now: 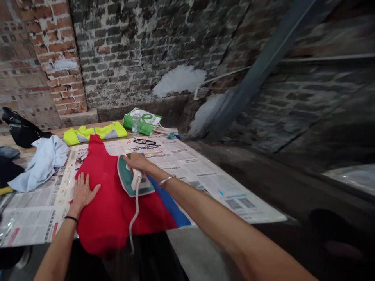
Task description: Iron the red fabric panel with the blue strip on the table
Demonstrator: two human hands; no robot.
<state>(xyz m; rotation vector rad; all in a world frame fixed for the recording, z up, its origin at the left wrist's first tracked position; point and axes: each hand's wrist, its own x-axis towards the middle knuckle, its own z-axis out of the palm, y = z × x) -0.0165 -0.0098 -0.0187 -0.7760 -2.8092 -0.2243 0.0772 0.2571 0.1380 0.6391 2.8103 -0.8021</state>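
Note:
A red garment [105,210] lies spread on the newspaper-covered table, its lower end hanging over the near edge. My right hand [137,162] is wrapped round the handle of a green and white iron [125,181], which rests on the right part of the red cloth. A pale cord [134,218] runs from the iron down past the table edge. My left hand [83,190] lies flat on the garment's left side with the fingers spread. Blue fabric [171,205] shows along the garment's right edge.
Behind the garment are a yellow reflective vest [96,132], a clear bottle [135,125], a green and white bag [146,121] and black glasses [144,141]. A light blue cloth [47,162] and a black bag [23,128] lie left. Newspaper [205,179] covers the table; a brick wall [123,50] stands behind.

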